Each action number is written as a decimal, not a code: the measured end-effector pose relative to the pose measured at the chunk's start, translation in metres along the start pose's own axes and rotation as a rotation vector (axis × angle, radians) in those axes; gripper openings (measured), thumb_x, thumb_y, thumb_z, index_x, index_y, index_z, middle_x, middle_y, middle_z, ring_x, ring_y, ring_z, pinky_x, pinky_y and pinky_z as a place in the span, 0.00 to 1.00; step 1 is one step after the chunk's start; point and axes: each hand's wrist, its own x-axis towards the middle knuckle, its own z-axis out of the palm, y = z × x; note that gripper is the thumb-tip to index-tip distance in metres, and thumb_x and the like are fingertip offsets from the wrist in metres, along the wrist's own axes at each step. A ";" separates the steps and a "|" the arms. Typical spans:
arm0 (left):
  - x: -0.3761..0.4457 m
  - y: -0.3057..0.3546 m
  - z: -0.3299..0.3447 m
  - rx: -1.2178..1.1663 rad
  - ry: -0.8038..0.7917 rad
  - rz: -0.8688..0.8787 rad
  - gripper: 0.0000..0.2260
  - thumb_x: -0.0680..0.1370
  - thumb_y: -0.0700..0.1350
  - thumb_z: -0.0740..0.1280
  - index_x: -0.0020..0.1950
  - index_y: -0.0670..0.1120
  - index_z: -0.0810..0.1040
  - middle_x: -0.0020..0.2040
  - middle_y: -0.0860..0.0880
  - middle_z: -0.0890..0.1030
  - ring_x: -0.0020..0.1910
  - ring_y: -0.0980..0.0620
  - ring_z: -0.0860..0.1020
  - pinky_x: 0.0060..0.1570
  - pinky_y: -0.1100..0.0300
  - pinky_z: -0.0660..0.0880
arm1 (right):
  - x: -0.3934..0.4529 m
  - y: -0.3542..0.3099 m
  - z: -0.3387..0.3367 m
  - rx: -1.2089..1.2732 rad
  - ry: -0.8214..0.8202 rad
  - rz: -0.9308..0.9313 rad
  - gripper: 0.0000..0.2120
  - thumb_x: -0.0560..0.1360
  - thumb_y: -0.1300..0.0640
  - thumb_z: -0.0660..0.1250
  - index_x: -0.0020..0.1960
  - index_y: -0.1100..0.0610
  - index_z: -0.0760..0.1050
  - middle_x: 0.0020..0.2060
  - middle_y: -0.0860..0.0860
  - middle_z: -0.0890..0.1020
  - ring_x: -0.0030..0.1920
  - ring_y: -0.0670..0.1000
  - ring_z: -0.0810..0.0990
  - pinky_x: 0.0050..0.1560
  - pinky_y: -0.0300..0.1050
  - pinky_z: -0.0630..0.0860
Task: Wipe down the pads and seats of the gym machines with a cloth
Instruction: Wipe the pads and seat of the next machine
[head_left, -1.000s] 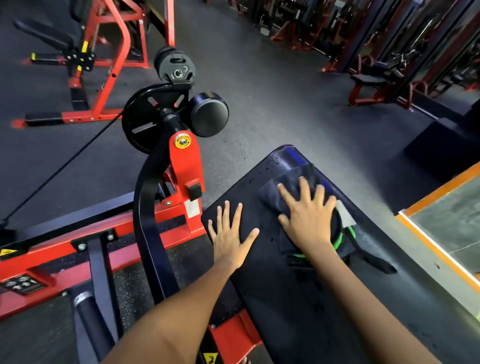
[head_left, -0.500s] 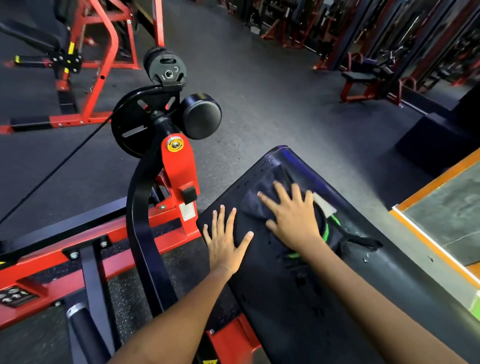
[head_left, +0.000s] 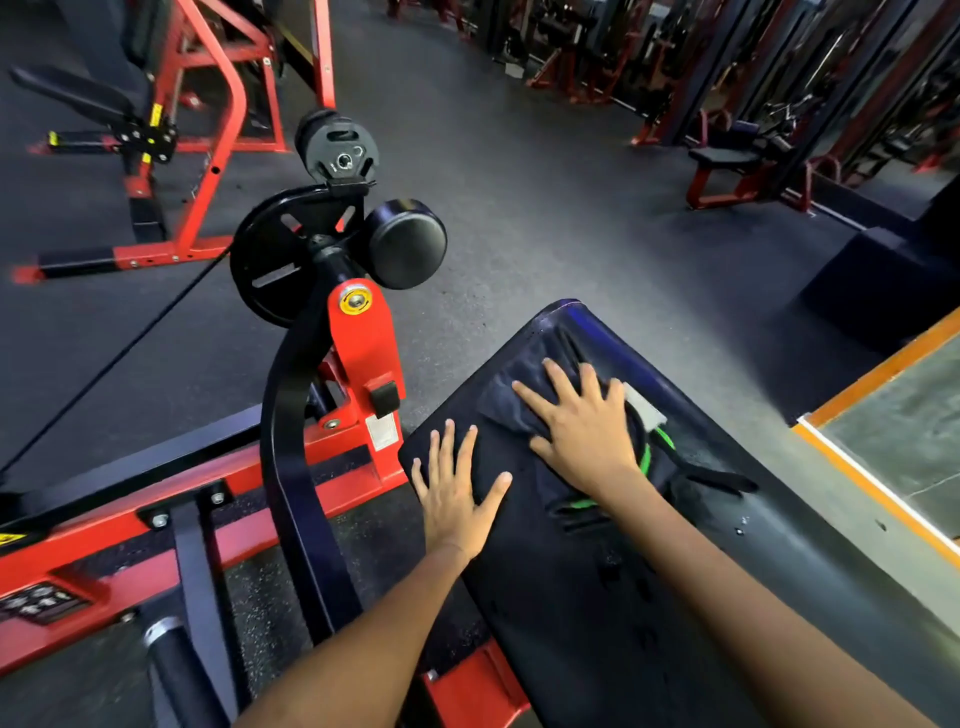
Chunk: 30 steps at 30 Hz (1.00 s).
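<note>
Lower centre-right of frame: right hand (head_left: 584, 431), fingers spread flat, presses a dark cloth (head_left: 524, 402) onto the machine's black pad (head_left: 597, 597) w/ droplets showing, left hand (head_left: 457, 493) flat beside it holding nothing; wipe seems midway, other machines prob. untouched.

right hand (head_left: 584, 431) slides the cloth (head_left: 524, 400) left across the pad (head_left: 597, 623), off the right edge and toward the middle. it now sits closer to the left hand (head_left: 457, 499), and the gap between them is narrower than 1 s ago. cloth's white tag (head_left: 644, 408) and green trim (head_left: 647, 457) shift left with it. most travel happens in the first half-second, little since.
</note>
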 end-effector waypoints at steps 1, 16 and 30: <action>0.000 0.000 0.000 -0.003 0.002 0.001 0.38 0.72 0.74 0.39 0.76 0.56 0.54 0.77 0.55 0.47 0.76 0.57 0.41 0.73 0.48 0.39 | -0.008 0.004 0.001 0.009 0.031 0.007 0.33 0.65 0.39 0.72 0.69 0.42 0.70 0.68 0.55 0.72 0.62 0.64 0.71 0.54 0.62 0.70; 0.000 -0.002 0.001 -0.033 0.008 0.008 0.34 0.73 0.74 0.41 0.75 0.59 0.50 0.77 0.57 0.46 0.76 0.58 0.40 0.73 0.50 0.36 | 0.007 0.024 -0.006 0.037 -0.010 -0.045 0.30 0.77 0.40 0.58 0.76 0.39 0.52 0.77 0.50 0.52 0.74 0.62 0.54 0.67 0.61 0.57; -0.001 -0.003 0.002 -0.004 0.005 -0.011 0.34 0.74 0.70 0.48 0.76 0.56 0.55 0.78 0.53 0.51 0.77 0.53 0.46 0.73 0.46 0.42 | 0.003 0.005 0.001 0.010 -0.046 -0.088 0.31 0.77 0.41 0.59 0.76 0.41 0.51 0.77 0.51 0.52 0.74 0.62 0.54 0.67 0.62 0.55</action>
